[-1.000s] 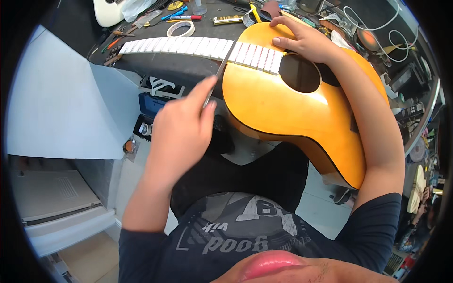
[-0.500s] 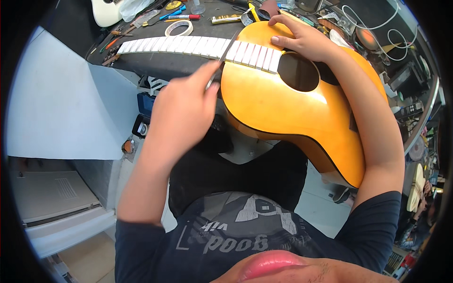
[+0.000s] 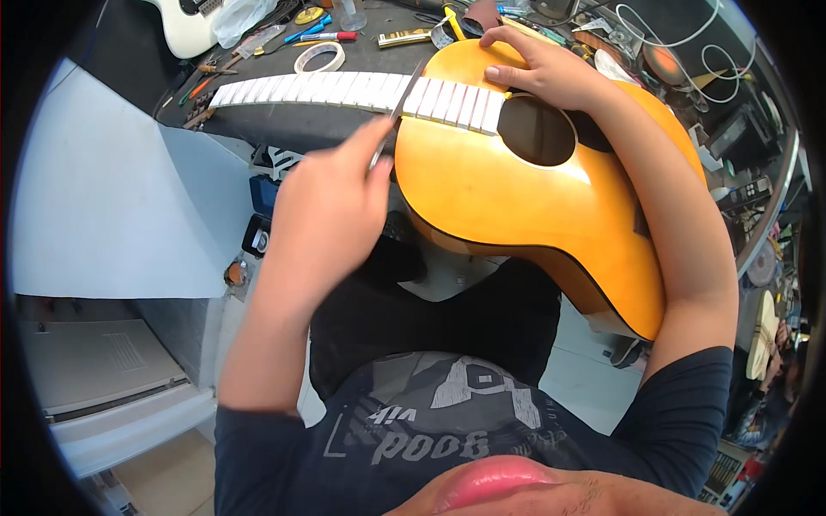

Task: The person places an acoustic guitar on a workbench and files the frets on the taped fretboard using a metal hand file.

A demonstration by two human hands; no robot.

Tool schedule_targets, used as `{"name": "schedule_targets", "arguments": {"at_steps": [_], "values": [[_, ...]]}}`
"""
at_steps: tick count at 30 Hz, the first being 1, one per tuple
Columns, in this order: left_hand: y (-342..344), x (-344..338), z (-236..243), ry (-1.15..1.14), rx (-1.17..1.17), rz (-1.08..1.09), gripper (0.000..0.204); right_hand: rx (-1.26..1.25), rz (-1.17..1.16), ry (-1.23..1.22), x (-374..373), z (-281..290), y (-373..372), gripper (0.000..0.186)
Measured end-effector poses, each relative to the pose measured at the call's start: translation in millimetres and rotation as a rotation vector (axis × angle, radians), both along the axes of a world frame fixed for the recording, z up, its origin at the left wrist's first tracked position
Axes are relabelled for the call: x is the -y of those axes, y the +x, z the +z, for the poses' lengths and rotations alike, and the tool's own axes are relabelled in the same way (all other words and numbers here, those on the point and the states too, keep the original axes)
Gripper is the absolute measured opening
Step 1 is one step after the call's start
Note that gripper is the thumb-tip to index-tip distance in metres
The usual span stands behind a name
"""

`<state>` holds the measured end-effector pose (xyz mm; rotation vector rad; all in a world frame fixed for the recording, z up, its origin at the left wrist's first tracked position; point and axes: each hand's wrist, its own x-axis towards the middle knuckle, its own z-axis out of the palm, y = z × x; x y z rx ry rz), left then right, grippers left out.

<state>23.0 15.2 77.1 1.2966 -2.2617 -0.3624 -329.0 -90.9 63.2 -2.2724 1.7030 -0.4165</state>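
Observation:
An acoustic guitar (image 3: pixel 482 185) with a yellow-orange top lies face up, its body at the right and its neck pointing left. White strips, likely tape, cover the fretboard (image 3: pixel 323 88) between the frets; no strings show. My left hand (image 3: pixel 331 206) is closed round a thin dark file (image 3: pixel 407 99), slightly smeared by motion. The file lies crosswise over the fretboard, near where neck meets body. My right hand (image 3: pixel 546 73) rests on the guitar top beside the soundhole (image 3: pixel 538 133), thumb and fingers spread. My right forearm lies across the body.
Behind the neck, the dark bench (image 3: pixel 258 120) carries a tape roll (image 3: pixel 319 58), a red marker (image 3: pixel 327 36), blue pens and a yellow-black box (image 3: pixel 404 37). A white guitar body (image 3: pixel 185 30) lies at far left. Cables (image 3: pixel 662 39) and tools crowd the right.
My left hand and the file have shifted slightly down and left in view. The guitar and my right hand appear a little farther left too, with the whole view shifting slightly.

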Motion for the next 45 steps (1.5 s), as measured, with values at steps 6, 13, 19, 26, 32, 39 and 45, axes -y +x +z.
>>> {"name": "schedule_targets", "arguments": {"at_steps": [6,13,19,26,32,39,45], "values": [[-13.1,21.8,-3.8,-0.133,0.032,0.015,0.043,0.027,0.006,-0.005,-0.1,-2.5,4.2,0.062],[8.5,-15.1,7.3,0.072,0.026,0.037,0.039,-0.035,-0.028,0.038,-4.4,-0.4,8.3,0.064],[-18.1,19.3,10.3,-0.004,0.077,0.039,0.041,0.004,-0.007,-0.007,-0.7,0.2,3.6,0.063],[50.7,-61.6,19.6,0.271,-0.073,0.094,0.054,-0.018,-0.043,0.045,-5.3,2.7,7.0,0.061],[38.0,-66.8,17.5,0.172,-0.175,0.011,0.047,-0.003,-0.044,0.025,-1.8,-1.0,3.9,0.06],[26.8,-62.8,11.2,0.23,-0.114,0.032,0.041,-0.024,-0.063,0.04,-8.3,3.4,7.4,0.06],[1.7,-22.3,5.4,0.11,-0.074,0.025,0.033,-0.012,0.027,-0.082,-2.0,-9.5,-0.7,0.059]]}}
